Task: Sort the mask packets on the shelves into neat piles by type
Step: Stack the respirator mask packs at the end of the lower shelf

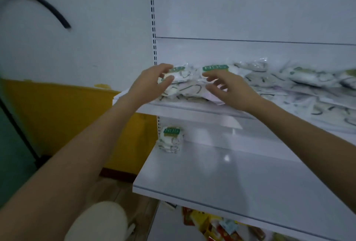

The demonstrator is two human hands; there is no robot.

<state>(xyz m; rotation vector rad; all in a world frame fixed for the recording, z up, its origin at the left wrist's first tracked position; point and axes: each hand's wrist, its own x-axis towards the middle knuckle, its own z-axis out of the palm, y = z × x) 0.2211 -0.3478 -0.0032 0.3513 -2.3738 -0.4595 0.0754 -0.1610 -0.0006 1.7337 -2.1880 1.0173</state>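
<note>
Both arms reach forward. The left hand [152,82] pinches a green-labelled mask packet [177,73]. The right hand [229,88], fingers spread, rests on the heap of packets [298,82] beside it, on the upper shelf [192,108]. Below the hands, a small pile [171,140] stands on the lower shelf [231,179].

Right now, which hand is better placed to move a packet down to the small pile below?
Left, probably. The left hand grips a green-labelled packet, and the small pile sits almost straight below it. The right hand hovers with fingers spread, holding nothing.
</note>
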